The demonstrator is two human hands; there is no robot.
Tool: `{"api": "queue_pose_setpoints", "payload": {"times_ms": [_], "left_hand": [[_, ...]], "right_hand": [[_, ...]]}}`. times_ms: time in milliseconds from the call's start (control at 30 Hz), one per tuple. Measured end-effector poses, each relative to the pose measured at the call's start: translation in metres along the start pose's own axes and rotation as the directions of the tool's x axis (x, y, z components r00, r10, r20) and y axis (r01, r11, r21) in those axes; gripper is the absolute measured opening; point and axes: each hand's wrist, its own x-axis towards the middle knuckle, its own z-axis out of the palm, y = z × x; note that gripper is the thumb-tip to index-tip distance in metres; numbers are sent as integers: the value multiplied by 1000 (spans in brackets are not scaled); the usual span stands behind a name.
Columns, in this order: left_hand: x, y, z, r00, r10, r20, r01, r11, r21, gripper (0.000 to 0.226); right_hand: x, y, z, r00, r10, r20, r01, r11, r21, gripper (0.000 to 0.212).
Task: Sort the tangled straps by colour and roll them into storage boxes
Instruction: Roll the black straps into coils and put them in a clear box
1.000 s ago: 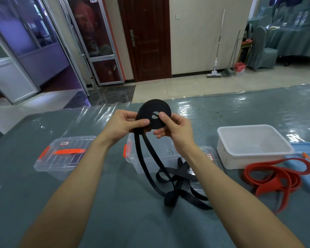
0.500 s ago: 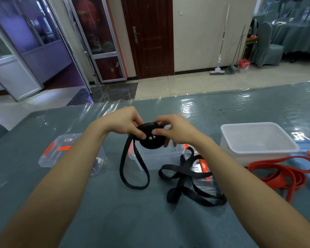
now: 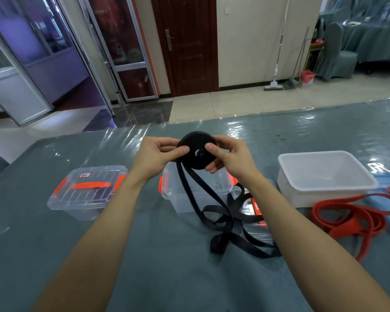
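Single head-worn wide-angle cam. Looks forward and down across the tabletop [image 3: 54, 255], hands [image 3: 158, 154] close, doorway beyond.

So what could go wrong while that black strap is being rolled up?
1. The black roll is only pinched between the left hand and right hand; a slipped thumb could let the coil spring loose.
2. Its loose tail lies in crossed loops on the table, partly over a clear lid; pulling it in might tighten a knot or drag the lid.
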Motion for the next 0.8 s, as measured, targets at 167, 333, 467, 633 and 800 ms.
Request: {"api": "queue_pose_setpoints", "payload": {"times_ms": [167, 333, 467, 633, 800], "left_hand": [[-2, 6, 4, 999, -23, 48, 26, 998, -58, 32], [-6, 0, 12, 996, -74, 46, 76, 995, -56, 30], [-3, 0, 1, 983, -115, 141, 118, 993, -13, 37], [-7, -4, 16, 987, -108, 116, 116, 991, -67, 41], [-3, -2, 1, 982, -128, 139, 115, 988, 98, 26]], "right_hand": [[-2, 3, 1, 999, 13, -42, -7, 991, 136, 28], [-6, 7, 2, 997, 62, -47, -43, 941, 335, 28], [-11, 14, 5, 991, 132, 4, -121, 895, 429, 31], [-18, 25, 21, 980, 191, -63, -120, 809, 576, 40], [-21, 29, 5, 975, 206, 77, -220, 932, 290, 44]]}}
